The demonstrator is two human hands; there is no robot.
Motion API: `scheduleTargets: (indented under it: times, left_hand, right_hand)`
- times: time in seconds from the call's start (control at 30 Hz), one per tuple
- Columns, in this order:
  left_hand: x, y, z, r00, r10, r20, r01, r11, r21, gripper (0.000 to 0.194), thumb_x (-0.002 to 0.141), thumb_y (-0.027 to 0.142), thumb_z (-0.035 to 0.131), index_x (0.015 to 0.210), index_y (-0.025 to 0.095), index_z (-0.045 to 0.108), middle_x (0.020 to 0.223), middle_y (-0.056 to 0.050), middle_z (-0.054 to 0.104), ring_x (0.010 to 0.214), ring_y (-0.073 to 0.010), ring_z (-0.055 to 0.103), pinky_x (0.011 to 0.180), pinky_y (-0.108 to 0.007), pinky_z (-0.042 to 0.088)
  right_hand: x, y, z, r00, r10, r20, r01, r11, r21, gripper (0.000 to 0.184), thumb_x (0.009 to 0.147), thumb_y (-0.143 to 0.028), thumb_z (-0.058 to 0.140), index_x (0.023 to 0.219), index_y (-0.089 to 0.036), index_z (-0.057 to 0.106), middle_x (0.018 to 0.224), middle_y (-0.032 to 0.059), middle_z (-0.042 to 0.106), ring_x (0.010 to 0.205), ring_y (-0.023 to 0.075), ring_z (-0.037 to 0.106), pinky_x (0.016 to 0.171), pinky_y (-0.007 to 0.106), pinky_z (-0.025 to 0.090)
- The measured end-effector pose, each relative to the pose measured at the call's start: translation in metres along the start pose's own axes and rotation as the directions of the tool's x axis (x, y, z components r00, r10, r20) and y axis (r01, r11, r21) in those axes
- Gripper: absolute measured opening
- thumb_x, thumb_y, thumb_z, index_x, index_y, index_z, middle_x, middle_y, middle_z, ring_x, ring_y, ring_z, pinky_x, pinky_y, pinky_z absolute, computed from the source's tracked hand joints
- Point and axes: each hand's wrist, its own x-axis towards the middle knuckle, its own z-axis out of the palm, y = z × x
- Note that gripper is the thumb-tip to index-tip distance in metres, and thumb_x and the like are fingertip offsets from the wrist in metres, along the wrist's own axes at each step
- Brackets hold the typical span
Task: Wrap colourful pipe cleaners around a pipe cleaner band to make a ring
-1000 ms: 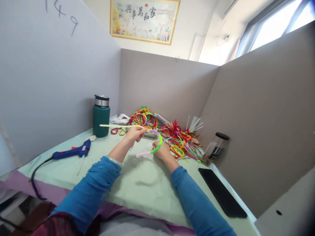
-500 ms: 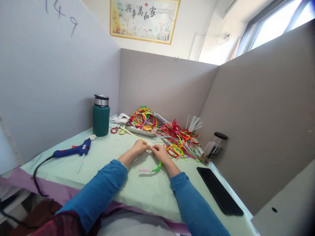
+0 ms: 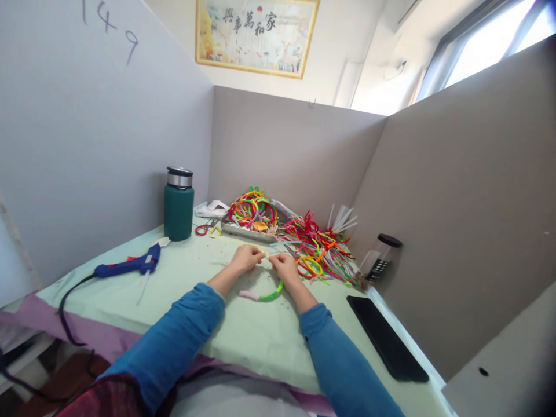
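Observation:
My left hand (image 3: 247,258) and my right hand (image 3: 284,269) meet over the middle of the table, fingertips pinched close together. Below my right hand curves a green and pale pink pipe cleaner piece (image 3: 270,295), its far end pointing left; its upper end runs into that hand. Between the fingertips there is a small pale yellowish strand, blurred, that looks like a pipe cleaner end. The fingers hide most of what they pinch.
A tray (image 3: 247,233) heaped with colourful pipe cleaner rings stands at the back, scissors (image 3: 202,230) beside it. Loose pipe cleaners (image 3: 317,237) pile to its right. A green bottle (image 3: 178,205) and blue glue gun (image 3: 130,267) are left; a black phone-like slab (image 3: 386,337) lies right.
The pale yellow strand that stretched up-left from my left hand no longer shows there. My hands have parted slightly, and the green and pink piece has swung a little left.

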Motion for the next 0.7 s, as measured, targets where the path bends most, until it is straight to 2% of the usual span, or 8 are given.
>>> scheduleTargets:
  times: [0.1, 0.17, 0.3, 0.53, 0.7]
  left_hand:
    - [0.0012, -0.0012, 0.0024, 0.983, 0.154, -0.1, -0.146, 0.986, 0.079, 0.018, 0.077, 0.028, 0.058, 0.082, 0.017, 0.071, 0.07, -0.002, 0.069, 0.056, -0.0116, 0.057, 0.059, -0.022, 0.04]
    - [0.0015, -0.0023, 0.0039, 0.966, 0.232, -0.118, -0.217, 0.968, 0.127, 0.017, 0.076, 0.024, 0.058, 0.087, 0.019, 0.071, 0.083, -0.003, 0.071, 0.065, -0.0124, 0.06, 0.064, -0.022, 0.041]
    - [0.0011, -0.0037, 0.0056, 0.942, 0.315, -0.112, -0.286, 0.932, 0.221, 0.021, 0.077, 0.019, 0.056, 0.092, 0.02, 0.072, 0.087, -0.004, 0.071, 0.073, -0.0146, 0.061, 0.069, -0.023, 0.042]
    - [-0.0009, -0.003, 0.0049, 0.928, 0.358, -0.1, -0.317, 0.904, 0.288, 0.02, 0.079, 0.026, 0.057, 0.09, 0.02, 0.073, 0.088, -0.005, 0.072, 0.077, -0.0164, 0.061, 0.071, -0.024, 0.041]
    - [-0.0005, -0.0004, 0.0053, 0.957, 0.276, -0.093, -0.249, 0.941, 0.228, 0.02, 0.079, 0.03, 0.058, 0.081, 0.017, 0.073, 0.078, -0.004, 0.071, 0.072, -0.0152, 0.061, 0.067, -0.024, 0.041]
  right_hand:
    - [0.0015, 0.0021, -0.0014, 0.999, 0.05, 0.008, -0.051, 0.996, 0.078, 0.029, 0.07, -0.044, 0.057, 0.064, -0.016, 0.061, 0.049, -0.0025, 0.052, 0.046, 0.012, 0.045, 0.047, 0.024, 0.035]
    - [0.0007, 0.0018, -0.0017, 0.998, 0.062, 0.018, -0.063, 0.99, 0.125, 0.03, 0.07, -0.045, 0.058, 0.065, -0.016, 0.06, 0.047, -0.0036, 0.05, 0.042, 0.0107, 0.042, 0.043, 0.023, 0.033]
    - [-0.0021, -0.0011, -0.0019, 0.999, 0.047, 0.023, -0.05, 0.986, 0.159, 0.032, 0.069, -0.048, 0.058, 0.064, -0.016, 0.059, 0.045, -0.0047, 0.048, 0.04, 0.0099, 0.039, 0.042, 0.023, 0.031]
    - [-0.0026, 0.0, -0.0017, 0.999, 0.004, 0.036, -0.008, 0.994, 0.113, 0.034, 0.071, -0.05, 0.057, 0.065, -0.017, 0.06, 0.047, -0.0038, 0.049, 0.043, 0.011, 0.041, 0.044, 0.024, 0.032]
    - [-0.0004, 0.0042, -0.001, 0.996, -0.076, 0.055, 0.072, 0.995, 0.068, 0.033, 0.07, -0.05, 0.06, 0.06, -0.019, 0.059, 0.045, -0.0033, 0.049, 0.048, 0.0124, 0.044, 0.048, 0.024, 0.033]
